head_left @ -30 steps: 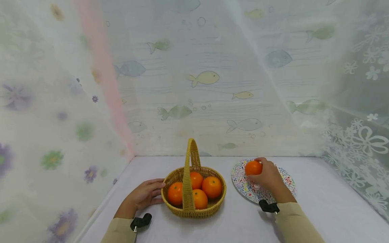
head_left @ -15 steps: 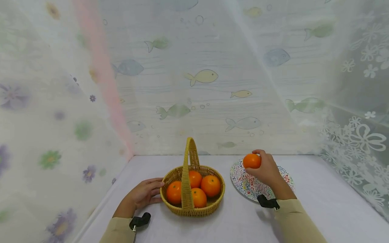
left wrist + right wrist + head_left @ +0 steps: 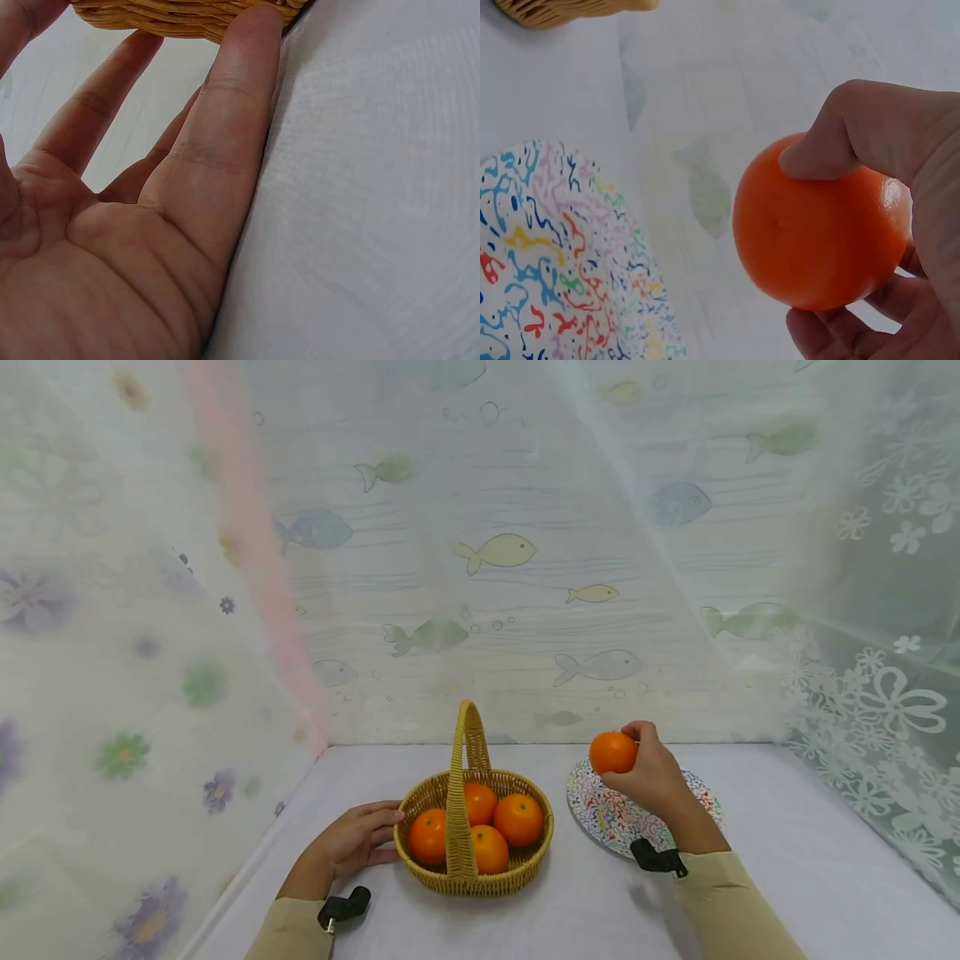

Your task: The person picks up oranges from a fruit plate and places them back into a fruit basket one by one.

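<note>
My right hand holds an orange between thumb and fingers, raised above a round plate with a multicoloured squiggle pattern. In the right wrist view the thumb presses on the near side of the orange, with the fingers curled beneath it. My left hand rests on the table, its fingertips touching the left side of a yellow wicker basket. Several oranges lie inside, partly hidden by the tall handle. The left wrist view shows the fingers extended against the wicker.
A white cloth covers the table. Behind it hangs a sheer curtain printed with fish, with flower-patterned curtains at the sides. A black wrist mount sits on each forearm.
The right hand has lifted the orange up off the plate and shifted it slightly left. The left hand stays at the basket's side.
</note>
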Motion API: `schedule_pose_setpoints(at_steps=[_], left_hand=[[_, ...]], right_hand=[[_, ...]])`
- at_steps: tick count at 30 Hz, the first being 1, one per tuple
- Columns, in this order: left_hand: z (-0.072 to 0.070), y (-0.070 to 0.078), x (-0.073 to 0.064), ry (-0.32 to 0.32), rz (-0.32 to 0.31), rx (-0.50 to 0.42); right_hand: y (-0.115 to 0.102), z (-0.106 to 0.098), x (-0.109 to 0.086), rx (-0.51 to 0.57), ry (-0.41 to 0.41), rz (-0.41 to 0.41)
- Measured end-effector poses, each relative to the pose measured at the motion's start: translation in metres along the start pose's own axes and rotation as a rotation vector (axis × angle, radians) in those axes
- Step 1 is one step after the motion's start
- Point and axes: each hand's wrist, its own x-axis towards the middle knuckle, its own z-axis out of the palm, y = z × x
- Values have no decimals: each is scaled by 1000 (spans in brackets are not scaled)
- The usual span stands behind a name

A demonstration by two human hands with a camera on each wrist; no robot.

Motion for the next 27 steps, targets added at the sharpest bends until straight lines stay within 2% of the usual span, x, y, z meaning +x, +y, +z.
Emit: schedule_pose_setpoints(at_steps=[11,20,27], left_hand=[[0,0,-3,1,-1,1],[-1,0,-1,4,-8,0],[0,0,0,10,-13,4]], right_hand=[[-12,2,-4,-58,69,-173],[-25,3,-10,-63,82,-237],[-33,5,-13,0,65,-265]])
